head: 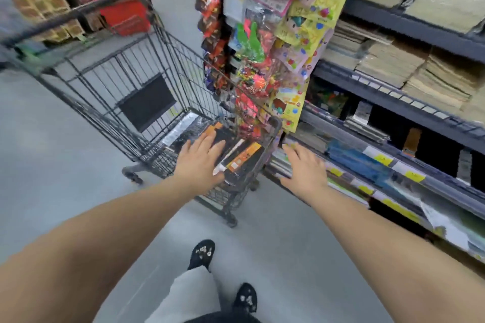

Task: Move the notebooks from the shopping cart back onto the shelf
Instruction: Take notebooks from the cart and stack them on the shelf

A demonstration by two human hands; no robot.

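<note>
A dark wire shopping cart (110, 78) stands in the aisle ahead of me. In its near end lie black notebooks with orange labels (242, 156). My left hand (200, 162) stretches over the cart's near end with straight fingers, just above the notebooks, holding nothing. My right hand (305, 168) reaches out flat in front of the low shelf (409, 173) on the right, also empty. That shelf has yellow price tags and blue and pale stacked books.
A hanging rack of colourful packets (252, 42) stands between cart and shelving. Upper shelves (393, 65) hold stacks of tan books. A red basket (123, 10) sits beyond the cart. Grey floor lies to the left; my feet in black slippers (202, 253) are below.
</note>
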